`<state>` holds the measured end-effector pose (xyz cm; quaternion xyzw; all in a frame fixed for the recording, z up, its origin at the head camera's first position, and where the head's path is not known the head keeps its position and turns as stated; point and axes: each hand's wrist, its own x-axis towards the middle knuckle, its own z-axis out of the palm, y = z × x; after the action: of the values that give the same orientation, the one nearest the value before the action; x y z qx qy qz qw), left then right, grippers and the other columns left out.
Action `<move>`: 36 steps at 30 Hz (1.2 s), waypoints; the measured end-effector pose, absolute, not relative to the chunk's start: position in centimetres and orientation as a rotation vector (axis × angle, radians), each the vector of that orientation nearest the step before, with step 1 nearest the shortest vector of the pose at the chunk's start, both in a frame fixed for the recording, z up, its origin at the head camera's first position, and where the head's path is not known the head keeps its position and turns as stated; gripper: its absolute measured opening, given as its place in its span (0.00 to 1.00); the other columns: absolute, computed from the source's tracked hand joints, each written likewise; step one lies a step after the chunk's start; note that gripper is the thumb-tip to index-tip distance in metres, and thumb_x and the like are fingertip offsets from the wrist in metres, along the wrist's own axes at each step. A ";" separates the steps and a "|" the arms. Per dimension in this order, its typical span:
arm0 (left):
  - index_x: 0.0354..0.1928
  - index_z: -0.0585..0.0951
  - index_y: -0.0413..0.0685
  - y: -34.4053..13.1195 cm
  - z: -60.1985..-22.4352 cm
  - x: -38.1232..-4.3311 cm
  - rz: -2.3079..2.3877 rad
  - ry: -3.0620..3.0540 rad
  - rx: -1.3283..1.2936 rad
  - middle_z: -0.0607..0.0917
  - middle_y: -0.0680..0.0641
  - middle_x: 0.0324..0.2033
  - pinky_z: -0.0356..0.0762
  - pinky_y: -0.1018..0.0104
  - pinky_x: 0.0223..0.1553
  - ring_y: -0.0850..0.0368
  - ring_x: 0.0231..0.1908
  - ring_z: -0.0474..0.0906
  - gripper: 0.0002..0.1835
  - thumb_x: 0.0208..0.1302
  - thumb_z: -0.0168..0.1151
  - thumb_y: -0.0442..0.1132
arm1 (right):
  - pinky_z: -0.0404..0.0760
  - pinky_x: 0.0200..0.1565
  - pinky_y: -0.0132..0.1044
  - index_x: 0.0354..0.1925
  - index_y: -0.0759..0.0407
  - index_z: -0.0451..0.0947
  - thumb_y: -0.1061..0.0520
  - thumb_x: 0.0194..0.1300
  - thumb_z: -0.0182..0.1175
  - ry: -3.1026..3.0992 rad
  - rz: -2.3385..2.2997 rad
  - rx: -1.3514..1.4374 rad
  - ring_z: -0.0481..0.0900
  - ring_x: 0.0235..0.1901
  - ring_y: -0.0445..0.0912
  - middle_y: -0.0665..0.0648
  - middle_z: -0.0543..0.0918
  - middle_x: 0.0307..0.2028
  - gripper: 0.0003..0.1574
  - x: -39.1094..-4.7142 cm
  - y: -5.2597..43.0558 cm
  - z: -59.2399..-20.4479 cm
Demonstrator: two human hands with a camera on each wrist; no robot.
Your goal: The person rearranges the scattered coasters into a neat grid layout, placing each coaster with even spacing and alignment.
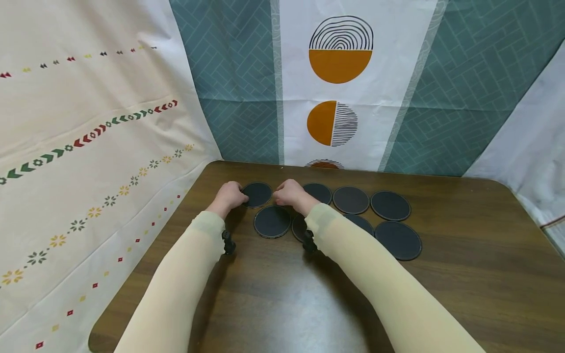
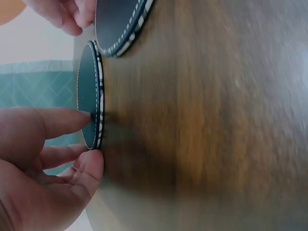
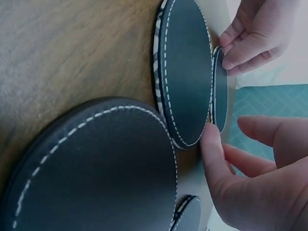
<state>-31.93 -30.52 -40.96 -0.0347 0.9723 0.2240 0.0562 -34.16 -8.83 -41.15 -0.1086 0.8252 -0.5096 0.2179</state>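
Note:
Several black round coasters with pale stitched rims lie flat on the table. At the far left of the back row, my left hand (image 1: 230, 194) holds a coaster (image 1: 257, 194) by its left edge; in the left wrist view the index fingertip rests on its top and the thumb is at its rim. My right hand (image 1: 291, 192) hovers to the right of that coaster, thumb and index finger apart. In the right wrist view, its thumb tip is by the edge of the near-row coaster (image 3: 185, 72). My right hand and sleeve partly hide other coasters.
More coasters stand in two rows to the right, among them a back-row coaster (image 1: 350, 199) and a front-row coaster (image 1: 398, 240). The brown wooden table (image 1: 265, 294) ends at a patterned cloth (image 1: 238, 98) behind and a white cloth (image 1: 110, 171) at left.

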 end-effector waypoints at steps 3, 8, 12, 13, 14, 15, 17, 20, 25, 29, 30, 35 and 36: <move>0.55 0.82 0.30 -30.1 -41.0 -31.9 0.694 2.946 -0.113 0.82 0.33 0.53 0.75 0.50 0.54 0.40 0.48 0.77 0.21 0.64 0.63 0.38 | 0.82 0.50 0.41 0.64 0.74 0.73 0.63 0.72 0.59 2.276 -1.429 -0.266 0.85 0.42 0.53 0.66 0.81 0.53 0.26 -34.1 -8.9 -41.0; 0.59 0.79 0.29 -29.5 -41.0 -31.8 0.761 2.912 -0.133 0.79 0.33 0.58 0.73 0.49 0.57 0.39 0.54 0.76 0.24 0.65 0.63 0.38 | 0.82 0.51 0.44 0.50 0.77 0.78 0.64 0.71 0.59 2.260 -1.457 -0.226 0.84 0.37 0.54 0.68 0.82 0.45 0.15 -33.8 -9.0 -40.9; 0.62 0.77 0.29 -29.2 -41.0 -31.8 0.822 2.878 -0.168 0.77 0.34 0.61 0.72 0.50 0.60 0.39 0.58 0.74 0.25 0.66 0.62 0.38 | 0.81 0.53 0.43 0.61 0.75 0.74 0.64 0.72 0.59 2.229 -1.471 -0.204 0.84 0.49 0.57 0.66 0.79 0.54 0.23 -33.8 -9.0 -40.9; 0.62 0.77 0.29 -29.1 -40.9 -31.8 0.833 2.873 -0.173 0.77 0.34 0.61 0.72 0.49 0.60 0.39 0.58 0.74 0.25 0.66 0.62 0.37 | 0.81 0.54 0.43 0.62 0.75 0.73 0.64 0.72 0.58 2.215 -1.478 -0.198 0.83 0.51 0.58 0.67 0.78 0.56 0.24 -33.8 -9.0 -40.9; 0.62 0.76 0.30 -29.1 -40.9 -31.8 0.849 2.864 -0.182 0.76 0.34 0.62 0.72 0.49 0.60 0.39 0.59 0.74 0.26 0.67 0.63 0.38 | 0.80 0.54 0.43 0.63 0.75 0.72 0.64 0.72 0.58 2.202 -1.483 -0.191 0.82 0.52 0.58 0.67 0.78 0.58 0.25 -33.9 -9.0 -40.9; 0.63 0.76 0.30 -29.0 -40.9 -31.8 0.869 2.855 -0.192 0.76 0.34 0.62 0.72 0.49 0.60 0.39 0.59 0.73 0.26 0.67 0.63 0.37 | 0.80 0.55 0.43 0.63 0.75 0.72 0.64 0.72 0.58 2.190 -1.492 -0.184 0.82 0.53 0.58 0.68 0.77 0.59 0.25 -33.9 -9.0 -40.9; 0.63 0.75 0.30 -28.9 -40.8 -31.8 0.908 2.837 -0.205 0.75 0.34 0.63 0.72 0.49 0.60 0.40 0.59 0.73 0.26 0.67 0.63 0.37 | 0.80 0.54 0.43 0.62 0.76 0.72 0.64 0.72 0.58 2.169 -1.513 -0.169 0.82 0.53 0.58 0.68 0.77 0.59 0.24 -34.0 -8.9 -40.9; 0.62 0.76 0.31 -28.9 -40.8 -32.0 0.966 2.804 -0.231 0.76 0.35 0.60 0.74 0.51 0.56 0.41 0.54 0.75 0.25 0.67 0.63 0.37 | 0.80 0.54 0.42 0.61 0.76 0.73 0.64 0.72 0.59 2.139 -1.541 -0.146 0.82 0.53 0.57 0.68 0.78 0.58 0.24 -34.1 -8.7 -40.8; 0.57 0.79 0.32 -28.9 -41.0 -32.2 1.041 2.779 -0.265 0.78 0.37 0.54 0.75 0.55 0.48 0.47 0.42 0.75 0.20 0.67 0.63 0.36 | 0.80 0.55 0.41 0.61 0.75 0.72 0.63 0.71 0.60 2.060 -1.591 -0.092 0.82 0.54 0.56 0.68 0.77 0.58 0.24 -34.5 -8.5 -40.9; 0.60 0.77 0.31 -29.0 -41.2 -32.2 1.124 2.758 -0.276 0.76 0.36 0.57 0.75 0.54 0.49 0.48 0.42 0.76 0.22 0.68 0.62 0.36 | 0.80 0.55 0.41 0.62 0.73 0.71 0.63 0.71 0.60 1.981 -1.657 -0.026 0.81 0.55 0.55 0.67 0.75 0.59 0.24 -34.9 -8.4 -41.3; 0.62 0.76 0.31 -29.0 -41.2 -32.1 1.145 2.752 -0.278 0.76 0.36 0.59 0.75 0.54 0.50 0.47 0.43 0.77 0.23 0.68 0.62 0.35 | 0.80 0.55 0.41 0.62 0.73 0.71 0.64 0.71 0.60 1.971 -1.671 -0.018 0.81 0.56 0.55 0.67 0.75 0.61 0.25 -34.9 -8.4 -41.4; 0.56 0.78 0.31 -29.0 -41.3 -32.3 1.255 2.739 -0.269 0.78 0.38 0.50 0.74 0.58 0.43 0.52 0.35 0.75 0.17 0.68 0.61 0.34 | 0.81 0.52 0.39 0.63 0.73 0.72 0.64 0.71 0.60 1.992 -1.694 -0.026 0.82 0.54 0.53 0.66 0.73 0.65 0.25 -35.4 -8.6 -42.0; 0.56 0.78 0.31 -29.0 -41.3 -32.3 1.268 2.742 -0.261 0.78 0.38 0.49 0.74 0.59 0.41 0.53 0.34 0.74 0.18 0.68 0.61 0.34 | 0.81 0.53 0.39 0.64 0.73 0.72 0.64 0.71 0.59 1.995 -1.699 -0.029 0.81 0.54 0.54 0.66 0.73 0.65 0.26 -35.4 -8.5 -41.9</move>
<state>-32.26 -28.97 -41.25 -0.0858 0.9029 0.4175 0.0549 -35.38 -8.53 -41.86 -0.0106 0.7357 -0.6263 0.2577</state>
